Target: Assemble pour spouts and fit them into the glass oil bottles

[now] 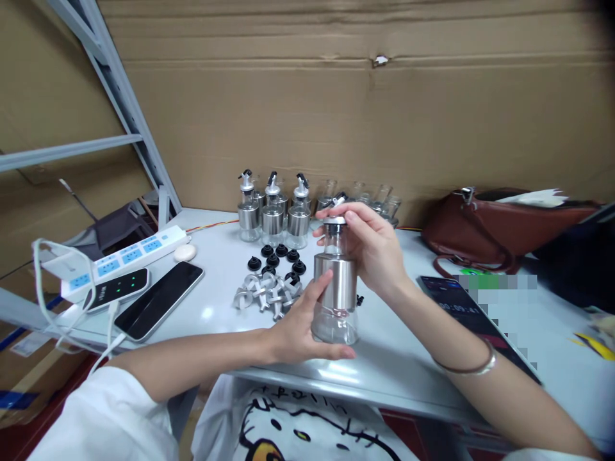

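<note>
A glass bottle [336, 291] with a steel sleeve stands upright near the front edge of the white table [394, 358]. My left hand [302, 323] wraps round its lower part, thumb under the base. My right hand [372, 246] closes over its metal spout cap [334, 218] at the top. Just behind lie a pile of silver spout parts [266, 294] and several black rubber stoppers [278, 256].
Finished bottles with spouts [273, 214] and bare glass bottles [379, 198] stand at the back against a cardboard wall. A power strip [120, 256] and two phones [158, 298] lie left. A brown bag [500, 224] and another phone [471, 317] lie right.
</note>
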A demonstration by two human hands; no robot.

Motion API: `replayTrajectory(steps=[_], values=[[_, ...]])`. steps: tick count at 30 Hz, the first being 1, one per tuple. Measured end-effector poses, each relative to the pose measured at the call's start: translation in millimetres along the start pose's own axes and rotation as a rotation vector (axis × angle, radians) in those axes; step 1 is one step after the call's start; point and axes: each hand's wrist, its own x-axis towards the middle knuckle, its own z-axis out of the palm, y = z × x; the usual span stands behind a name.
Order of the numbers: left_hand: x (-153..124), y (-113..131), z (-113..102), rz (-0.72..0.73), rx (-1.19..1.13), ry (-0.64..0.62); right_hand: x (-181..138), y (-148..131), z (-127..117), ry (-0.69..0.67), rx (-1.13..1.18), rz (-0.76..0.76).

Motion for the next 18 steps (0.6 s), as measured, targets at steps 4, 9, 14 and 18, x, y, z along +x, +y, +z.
replayTrajectory(steps=[4,9,14,18], values=[[5,5,-4,-0.023,0.05,0.052,8,-7,-12,0.088,-0.062,-0.086],[8,14,-3,-0.195,-0.033,0.001,19,-16,-29,0.137,-0.16,-0.157],[9,19,-1,-0.209,0.02,-0.048,26,-13,-40,0.175,-0.408,-0.342],[9,24,-2,-0.186,0.134,-0.107,30,-3,-44,0.161,-0.673,-0.499]])
